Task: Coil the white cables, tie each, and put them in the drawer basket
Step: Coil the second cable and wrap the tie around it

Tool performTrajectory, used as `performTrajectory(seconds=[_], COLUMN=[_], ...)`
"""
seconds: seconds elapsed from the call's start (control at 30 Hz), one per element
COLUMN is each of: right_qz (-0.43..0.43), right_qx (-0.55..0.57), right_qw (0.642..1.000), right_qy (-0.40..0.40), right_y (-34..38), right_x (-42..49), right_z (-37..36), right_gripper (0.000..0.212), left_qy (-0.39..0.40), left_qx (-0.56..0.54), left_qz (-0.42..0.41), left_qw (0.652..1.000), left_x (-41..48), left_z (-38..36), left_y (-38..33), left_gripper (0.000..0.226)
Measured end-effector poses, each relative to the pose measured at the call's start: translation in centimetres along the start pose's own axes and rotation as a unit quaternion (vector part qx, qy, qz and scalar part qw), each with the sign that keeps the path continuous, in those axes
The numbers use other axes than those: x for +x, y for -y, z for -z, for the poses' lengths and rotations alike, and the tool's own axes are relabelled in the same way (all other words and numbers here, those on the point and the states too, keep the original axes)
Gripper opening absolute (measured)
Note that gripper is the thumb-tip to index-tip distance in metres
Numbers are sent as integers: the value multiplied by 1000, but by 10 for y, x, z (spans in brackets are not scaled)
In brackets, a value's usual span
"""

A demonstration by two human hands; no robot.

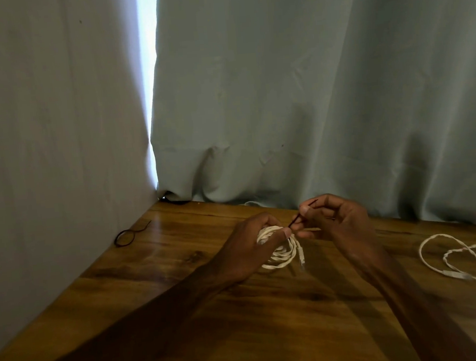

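While the coiled white cable [281, 258] is gripped by the left hand [251, 245], whose fingers are curled round the upper part of the coil, a thin dark tie [303, 211] is pinched between the thumb and fingertips of the right hand [341, 223]. The tie is held slanting, with its lower end at the coil just beside the left thumb and its upper end sticking out past the right fingers. The coil is held low over the wooden table [182, 286], near its middle; whether the lower loops touch the wood cannot be told. A plug end [301, 255] is seen hanging at the coil's right side. A second white cable [451, 259] is seen uncoiled on the table well to the right, spread in loose loops and partly cut off by the picture's edge. A spare dark tie [125, 236], bent into a loop, is laid on the table at the left, close to the pale wall [54, 138]. Behind the table a grey-green curtain [309, 87] is hung, and a bright strip of light is seen between wall and curtain
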State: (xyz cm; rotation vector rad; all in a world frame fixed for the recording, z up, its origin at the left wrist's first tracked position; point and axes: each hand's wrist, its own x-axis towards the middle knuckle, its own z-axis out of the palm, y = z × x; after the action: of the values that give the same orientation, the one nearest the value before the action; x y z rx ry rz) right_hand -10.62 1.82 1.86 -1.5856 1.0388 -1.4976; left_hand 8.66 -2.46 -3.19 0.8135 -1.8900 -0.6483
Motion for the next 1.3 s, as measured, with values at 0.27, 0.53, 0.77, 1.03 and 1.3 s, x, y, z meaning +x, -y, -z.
performTrajectory(seconds=[0.27,0.53,0.77,1.03,1.3], right_qz=[-16,-117,-96,-10,25], right_qx=[54,225,150,44,17], right_qw=[998,963,984,999,999], right_qy=[6,91,27,6,16], right_y=[4,12,8,4,4], right_x=[-4,-4,-2,-2,-2], right_z=[3,8,7,3,1], right_gripper=[21,29,33,23,25], left_qy=[-51,-83,-61,-44,-51], left_qx=[22,53,77,79,67], left_qz=[-64,-122,-139,-155,-149], left_qw=[996,988,985,984,985], left_x=[1,6,3,-1,-2], left_z=[5,10,9,3,2], left_y=[-4,-3,-8,-14,-16], left_gripper=[14,12,11,12,11])
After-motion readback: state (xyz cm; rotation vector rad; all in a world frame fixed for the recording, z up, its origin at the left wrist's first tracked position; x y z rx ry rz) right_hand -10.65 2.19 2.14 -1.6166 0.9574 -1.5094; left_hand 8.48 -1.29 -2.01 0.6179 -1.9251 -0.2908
